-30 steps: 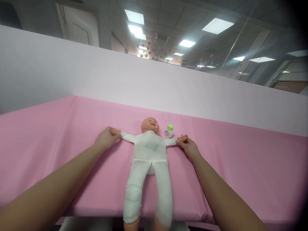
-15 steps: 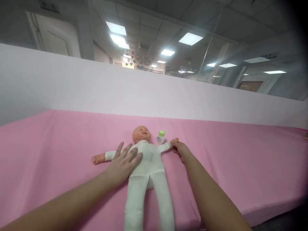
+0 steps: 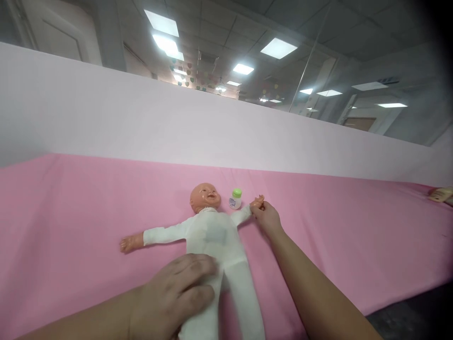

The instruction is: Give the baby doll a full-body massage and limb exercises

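Note:
A baby doll [image 3: 215,231] with a white cloth body lies on its back, its arms spread out and its head at the far end. Half-bent and slightly blurred, my left hand [image 3: 180,288] lies over the doll's hip and upper leg, thumb apart from the fingers; it grips nothing that I can see. The fingertips are partly hidden. At the doll's arm on the right, my right hand [image 3: 267,217] pinches the wrist just below the small plastic hand. A small clear bottle with a green cap [image 3: 235,199] stands beside the doll's head.
Pink sheeting [image 3: 336,236] covers the padded surface under the doll. A low white wall [image 3: 212,127] runs along the back, with a mirror or glass panel above it. At the far right edge lies a partly cut-off yellowish object [image 3: 440,194].
My left hand has slid from the doll's chest and shoulder down to the hip, its fingers now more bent. My right hand keeps its hold on the doll's wrist. The view has shifted slightly.

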Tool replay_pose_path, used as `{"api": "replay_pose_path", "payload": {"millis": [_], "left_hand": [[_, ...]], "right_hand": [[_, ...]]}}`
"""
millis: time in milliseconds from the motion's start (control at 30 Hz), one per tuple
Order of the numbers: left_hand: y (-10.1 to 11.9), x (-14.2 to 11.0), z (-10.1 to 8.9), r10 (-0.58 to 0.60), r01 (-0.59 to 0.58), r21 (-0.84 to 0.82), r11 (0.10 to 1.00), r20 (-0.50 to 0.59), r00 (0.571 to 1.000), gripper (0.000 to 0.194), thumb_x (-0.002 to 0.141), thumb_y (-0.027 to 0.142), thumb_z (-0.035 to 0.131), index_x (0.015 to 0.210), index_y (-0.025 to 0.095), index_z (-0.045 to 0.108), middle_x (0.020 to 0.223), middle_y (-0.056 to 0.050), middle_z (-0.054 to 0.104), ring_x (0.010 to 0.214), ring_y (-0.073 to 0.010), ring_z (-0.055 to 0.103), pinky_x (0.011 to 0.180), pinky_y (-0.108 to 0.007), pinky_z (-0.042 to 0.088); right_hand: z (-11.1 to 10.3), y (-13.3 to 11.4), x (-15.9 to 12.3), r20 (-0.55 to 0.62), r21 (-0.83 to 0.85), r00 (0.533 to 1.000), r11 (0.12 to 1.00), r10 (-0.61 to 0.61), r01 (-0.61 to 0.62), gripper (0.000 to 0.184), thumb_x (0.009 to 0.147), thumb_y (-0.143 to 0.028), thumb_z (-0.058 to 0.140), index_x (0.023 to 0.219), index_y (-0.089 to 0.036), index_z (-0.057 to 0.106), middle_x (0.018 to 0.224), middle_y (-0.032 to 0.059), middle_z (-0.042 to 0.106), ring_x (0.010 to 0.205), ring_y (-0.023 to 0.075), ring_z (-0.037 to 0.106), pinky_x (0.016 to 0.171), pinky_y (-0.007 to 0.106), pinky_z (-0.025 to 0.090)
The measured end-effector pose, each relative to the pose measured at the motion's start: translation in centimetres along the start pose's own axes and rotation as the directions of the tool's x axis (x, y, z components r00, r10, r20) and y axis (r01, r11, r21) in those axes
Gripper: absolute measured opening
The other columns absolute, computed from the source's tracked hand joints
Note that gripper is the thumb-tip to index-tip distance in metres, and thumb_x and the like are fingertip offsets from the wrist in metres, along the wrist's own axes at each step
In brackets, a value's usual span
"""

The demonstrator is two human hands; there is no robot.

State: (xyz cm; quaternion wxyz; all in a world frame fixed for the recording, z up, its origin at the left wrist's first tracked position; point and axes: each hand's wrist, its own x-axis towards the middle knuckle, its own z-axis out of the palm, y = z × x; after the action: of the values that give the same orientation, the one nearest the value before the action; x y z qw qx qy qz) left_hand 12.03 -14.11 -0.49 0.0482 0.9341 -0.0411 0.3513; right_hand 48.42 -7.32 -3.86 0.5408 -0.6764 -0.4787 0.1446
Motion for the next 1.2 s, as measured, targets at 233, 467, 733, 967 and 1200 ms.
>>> {"api": "replay_pose_path", "payload": {"millis": [233,467,733,967,1200], "left_hand": [[-2.8,-1.5,0.0,-0.331,0.363,0.125,0.924,-0.216,0.918,0.05,0.093,0.017,0.061,0.141,0.029,0.054,0.139,-0.013,0.055,0.12,-0.026,0.061,0.095,-0.037,0.058],[-5.1,-1.2,0.6,-0.475,0.5,0.156,0.852,-0.174,0.863,0.044,0.092,0.019,0.061,0.135,0.029,0.065,0.137,-0.011,0.061,0.121,-0.0281,0.063,0.102,-0.044,0.056],[-1.3,0.6,-0.2,-0.19,0.183,-0.067,0.981,-0.135,0.972,0.056,0.085,0.02,0.068,0.138,0.027,0.052,0.121,-0.011,0.069,0.108,-0.0275,0.069,0.091,-0.042,0.059],[0.8,1.1,1.5,-0.074,0.075,-0.002,0.997,0.068,0.995,0.018,0.094,0.023,0.055,0.11,0.027,0.063,0.092,-0.009,0.068,0.085,-0.0241,0.067,0.082,-0.041,0.058],[-0.6,0.3,1.6,-0.191,0.199,0.087,0.976,-0.087,0.978,0.034,0.086,0.01,0.059,0.119,0.021,0.063,0.107,-0.011,0.071,0.093,-0.024,0.066,0.082,-0.039,0.055]], "right_hand": [[2.2,-5.6,-4.7,0.084,0.053,0.937,0.94,-0.34,0.336,0.033,0.08,-0.034,0.078,0.11,-0.024,0.067,0.105,0.0049,0.074,0.093,0.0223,0.07,0.088,0.037,0.057],[3.7,-7.5,-6.9,0.351,-0.031,0.767,0.812,-0.537,0.583,0.03,0.085,-0.016,0.07,0.11,-0.03,0.074,0.109,0.0025,0.073,0.108,0.0227,0.064,0.098,0.04,0.051],[1.1,-3.0,-2.0,0.074,0.118,0.993,0.99,-0.091,0.081,0.054,0.085,-0.046,0.069,0.132,-0.023,0.055,0.105,0.0064,0.076,0.095,0.0246,0.072,0.087,0.039,0.057],[-1.9,0.6,0.8,0.127,-0.088,0.974,0.98,0.189,-0.179,0.042,0.075,-0.039,0.076,0.112,-0.023,0.065,0.112,0.0108,0.077,0.097,0.0297,0.074,0.083,0.039,0.055],[-0.9,-2.1,-1.1,0.066,-0.077,0.996,0.995,0.062,-0.057,0.064,0.081,-0.049,0.073,0.137,-0.024,0.052,0.101,0.0064,0.076,0.088,0.0259,0.072,0.082,0.039,0.055]]}}
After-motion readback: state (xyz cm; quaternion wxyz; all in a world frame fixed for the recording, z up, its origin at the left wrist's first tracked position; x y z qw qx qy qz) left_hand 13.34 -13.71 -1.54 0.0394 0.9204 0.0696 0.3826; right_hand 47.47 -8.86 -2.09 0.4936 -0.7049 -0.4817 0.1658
